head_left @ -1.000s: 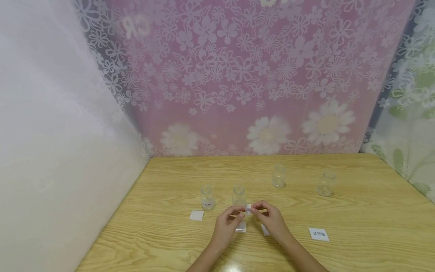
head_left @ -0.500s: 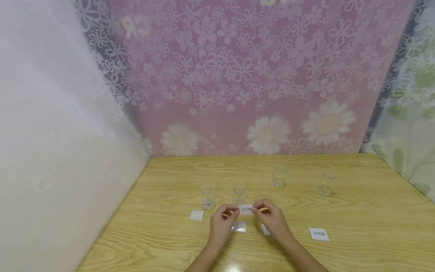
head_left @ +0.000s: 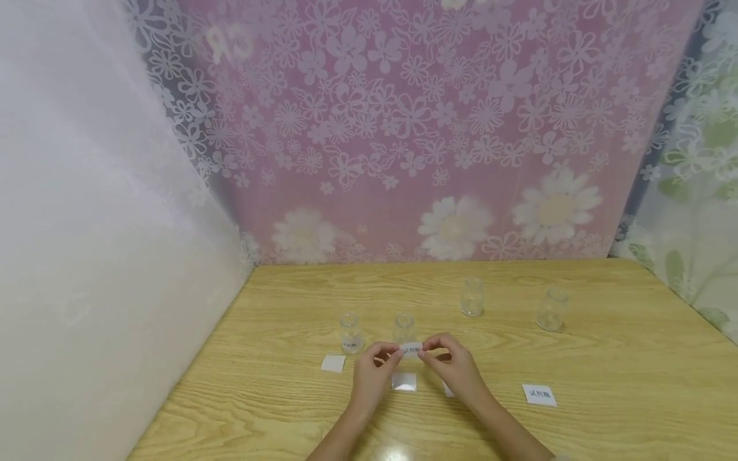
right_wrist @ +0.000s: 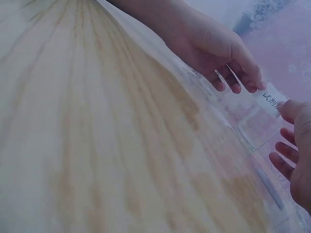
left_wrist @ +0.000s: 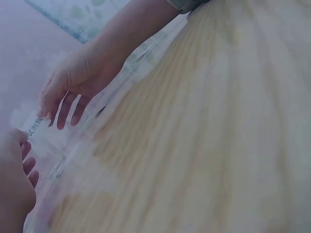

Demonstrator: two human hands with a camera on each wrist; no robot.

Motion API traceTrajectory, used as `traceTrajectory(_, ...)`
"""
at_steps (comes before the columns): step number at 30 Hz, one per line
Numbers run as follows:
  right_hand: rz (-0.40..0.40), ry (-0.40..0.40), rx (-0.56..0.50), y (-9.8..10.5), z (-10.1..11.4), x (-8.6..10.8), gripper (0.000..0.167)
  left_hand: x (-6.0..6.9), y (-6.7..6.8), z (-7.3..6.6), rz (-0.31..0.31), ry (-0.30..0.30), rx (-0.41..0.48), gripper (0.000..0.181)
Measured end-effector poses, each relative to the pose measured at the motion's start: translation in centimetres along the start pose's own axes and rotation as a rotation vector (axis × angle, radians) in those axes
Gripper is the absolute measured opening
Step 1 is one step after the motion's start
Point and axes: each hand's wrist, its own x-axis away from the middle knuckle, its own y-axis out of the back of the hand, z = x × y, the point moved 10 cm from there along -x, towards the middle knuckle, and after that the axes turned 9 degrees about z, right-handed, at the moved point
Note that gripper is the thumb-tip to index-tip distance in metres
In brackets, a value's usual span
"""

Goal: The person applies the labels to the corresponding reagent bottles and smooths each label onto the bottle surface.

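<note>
A small white label with dark printed characters [head_left: 411,349] is stretched between both hands in the head view. The left hand [head_left: 371,378] pinches its left end, and the right hand [head_left: 458,371] pinches its right end. Just behind the label stands a clear glass bottle [head_left: 405,328], its lower part hidden. In the left wrist view the label [left_wrist: 35,127] spans the two sets of fingertips; the right wrist view shows the label [right_wrist: 270,100] held the same way. Below the hands lies a shiny backing piece [head_left: 404,382].
A bottle bearing a label [head_left: 351,334] stands left, near a blank white piece [head_left: 333,363]. Two clear bottles, one at centre back [head_left: 473,298] and one farther right [head_left: 551,310], stand behind. A printed label [head_left: 539,395] lies right; another [head_left: 448,390] is partly under the right hand.
The label has turned from nearly edge-on to face the head view, its left end now between the left fingertips. Both hands have shifted slightly left and up, toward the bottle behind.
</note>
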Motion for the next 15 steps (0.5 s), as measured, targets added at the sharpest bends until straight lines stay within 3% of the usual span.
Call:
traceTrajectory(4, 0.020, -0.002, -0.025, -0.1, -0.3, -0.5, 0.008, -0.6, 0.1, 0.6, 0.009, -0.034, -0.045, 0.009)
traceTrajectory(8, 0.042, -0.011, -0.030, -0.2, -1.0, -0.9, 0.009, -1.0, 0.1, 1.1, 0.024, -0.028, -0.068, 0.010)
traceTrajectory(15, 0.089, -0.002, -0.043, -0.7, -2.2, -1.7, 0.008, -1.6, 0.2, 0.9, 0.007, -0.050, -0.155, 0.006)
